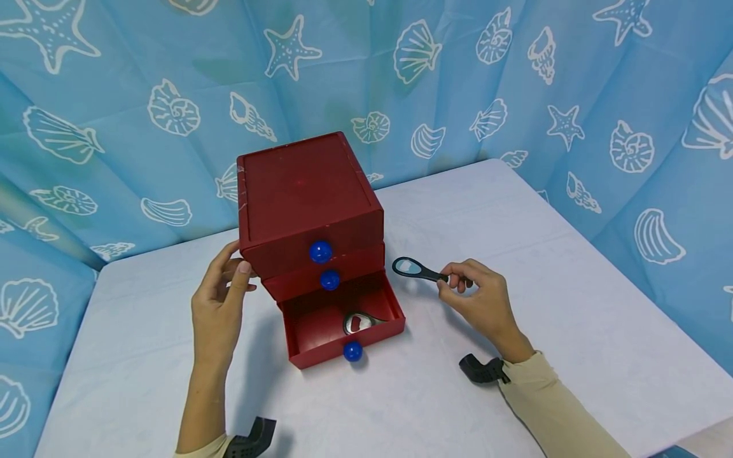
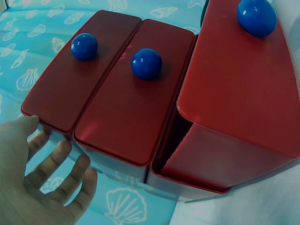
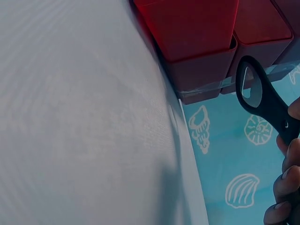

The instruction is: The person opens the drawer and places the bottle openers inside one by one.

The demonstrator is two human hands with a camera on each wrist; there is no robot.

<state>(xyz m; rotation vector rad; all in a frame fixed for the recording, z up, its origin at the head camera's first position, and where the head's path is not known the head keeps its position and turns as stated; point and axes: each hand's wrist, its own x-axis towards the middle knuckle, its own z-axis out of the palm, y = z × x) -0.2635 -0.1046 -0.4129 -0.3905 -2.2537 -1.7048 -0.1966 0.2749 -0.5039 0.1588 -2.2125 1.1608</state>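
Note:
A red drawer unit [image 1: 312,191] with blue round knobs stands on the table, its bottom drawer [image 1: 315,353] pulled out. Inside that drawer lies a bottle opener [image 1: 358,323] with a metal head. To the right of the unit, my right hand [image 1: 478,296] pinches a second, black-handled bottle opener [image 1: 408,267] between thumb and fingers, its oval head pointing at the drawers. My left hand [image 1: 220,299] is at the unit's left side. In the left wrist view, the left thumb [image 2: 29,123] meets the unit's edge while the other fingers are spread and loosely bent.
White cloth covers the table [image 1: 458,216]. A blue curtain [image 1: 343,70] with shell and starfish prints hangs behind and beside it. The two upper drawers, with blue knobs [image 1: 321,252], are pushed in. A black wrist mount [image 1: 481,370] sits by the right sleeve.

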